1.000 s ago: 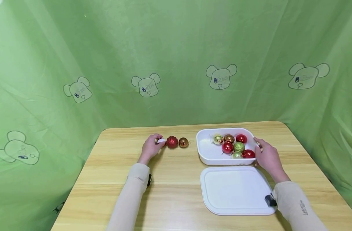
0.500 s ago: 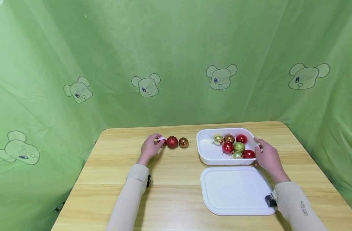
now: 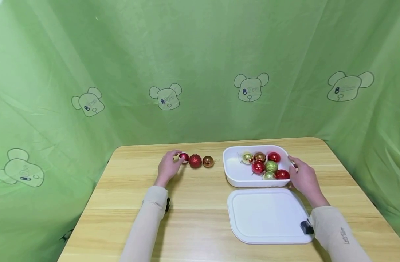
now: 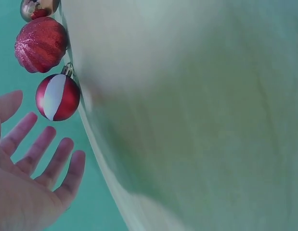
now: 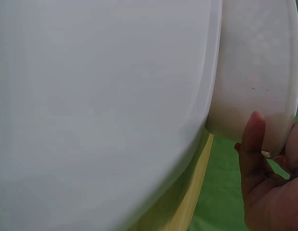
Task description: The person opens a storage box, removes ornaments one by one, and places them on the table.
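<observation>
My left hand (image 3: 168, 166) is beside the left end of a short row of Christmas baubles on the table. Its fingers are spread and relaxed, just short of a red bauble with a white stripe (image 4: 69, 98) in the left wrist view. Touching or nearly touching that bauble is a ridged dark red bauble (image 3: 195, 161), then a shiny copper bauble (image 3: 208, 161). My right hand (image 3: 305, 179) grips the right end of a white plastic box (image 3: 232, 171), thumb against its wall in the right wrist view. Inside lie several red, gold, copper and green baubles (image 3: 271, 166).
A white lid (image 3: 269, 216) lies flat on the wooden table (image 3: 193, 225), just in front of the box. Behind the table's back edge hangs a green curtain (image 3: 200, 120) with bear-head drawings.
The striped bauble has rolled, so its white stripe has turned out of the head view. My left hand has drawn back slightly to the left. The right hand and box stay put.
</observation>
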Available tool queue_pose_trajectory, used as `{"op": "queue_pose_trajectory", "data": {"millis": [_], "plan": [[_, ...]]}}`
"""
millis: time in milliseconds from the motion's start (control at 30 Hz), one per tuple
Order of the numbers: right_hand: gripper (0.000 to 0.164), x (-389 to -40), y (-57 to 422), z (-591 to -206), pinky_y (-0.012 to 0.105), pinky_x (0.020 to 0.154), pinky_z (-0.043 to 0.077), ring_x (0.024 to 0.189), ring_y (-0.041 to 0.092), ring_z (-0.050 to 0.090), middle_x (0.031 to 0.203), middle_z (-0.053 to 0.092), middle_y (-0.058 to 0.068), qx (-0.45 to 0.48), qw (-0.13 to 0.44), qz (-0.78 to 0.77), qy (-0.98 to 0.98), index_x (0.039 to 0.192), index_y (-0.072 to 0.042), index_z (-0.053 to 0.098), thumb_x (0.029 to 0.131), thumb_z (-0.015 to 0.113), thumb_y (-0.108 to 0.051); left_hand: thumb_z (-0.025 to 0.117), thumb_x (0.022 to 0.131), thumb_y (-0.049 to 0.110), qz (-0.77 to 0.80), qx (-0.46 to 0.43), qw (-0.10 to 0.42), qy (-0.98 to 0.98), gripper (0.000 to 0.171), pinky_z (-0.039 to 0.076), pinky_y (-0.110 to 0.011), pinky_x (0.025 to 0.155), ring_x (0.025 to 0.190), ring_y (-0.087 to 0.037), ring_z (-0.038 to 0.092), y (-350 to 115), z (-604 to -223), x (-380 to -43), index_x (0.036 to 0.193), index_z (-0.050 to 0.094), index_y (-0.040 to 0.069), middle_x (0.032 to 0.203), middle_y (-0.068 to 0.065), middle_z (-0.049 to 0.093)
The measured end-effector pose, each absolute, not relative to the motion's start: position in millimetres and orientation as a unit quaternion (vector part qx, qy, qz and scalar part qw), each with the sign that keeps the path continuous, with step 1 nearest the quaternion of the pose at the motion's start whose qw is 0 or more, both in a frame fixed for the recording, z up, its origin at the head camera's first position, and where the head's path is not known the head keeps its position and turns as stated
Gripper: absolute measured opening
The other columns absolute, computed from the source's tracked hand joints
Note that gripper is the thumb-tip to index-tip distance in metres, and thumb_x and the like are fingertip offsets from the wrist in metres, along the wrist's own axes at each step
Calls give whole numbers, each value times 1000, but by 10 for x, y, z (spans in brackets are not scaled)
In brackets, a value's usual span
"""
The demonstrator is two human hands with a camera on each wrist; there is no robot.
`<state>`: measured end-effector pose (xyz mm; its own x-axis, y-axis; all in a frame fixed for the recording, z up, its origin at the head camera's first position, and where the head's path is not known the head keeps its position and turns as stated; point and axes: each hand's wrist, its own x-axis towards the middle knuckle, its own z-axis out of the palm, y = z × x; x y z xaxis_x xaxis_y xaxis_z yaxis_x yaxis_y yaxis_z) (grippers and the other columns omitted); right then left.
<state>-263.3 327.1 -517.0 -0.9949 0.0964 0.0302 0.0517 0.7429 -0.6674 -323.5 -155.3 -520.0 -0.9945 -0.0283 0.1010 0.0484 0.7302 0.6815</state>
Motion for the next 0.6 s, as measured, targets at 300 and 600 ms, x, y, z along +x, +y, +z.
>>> {"op": "queue_pose_trajectory", "data": {"millis": [300,600], "plan": [[54,-2647,3279,-5181,32,46,56,56,22,64,130,51,38,-40,33,355,-934,160,0,30,109,39,-13,69,100,34,-330,-22,96,-939,41,46,-61,110,136,-36,53,-1428,-5198,-3268,137,65,19,146,-13,59],[54,-2644,3273,-5178,32,47,56,57,21,63,130,51,38,-43,32,354,-934,160,0,30,109,39,-13,69,100,34,-323,-94,122,-934,40,51,-50,106,128,-30,58,-959,-5053,-3196,137,65,21,139,-6,63]]}}
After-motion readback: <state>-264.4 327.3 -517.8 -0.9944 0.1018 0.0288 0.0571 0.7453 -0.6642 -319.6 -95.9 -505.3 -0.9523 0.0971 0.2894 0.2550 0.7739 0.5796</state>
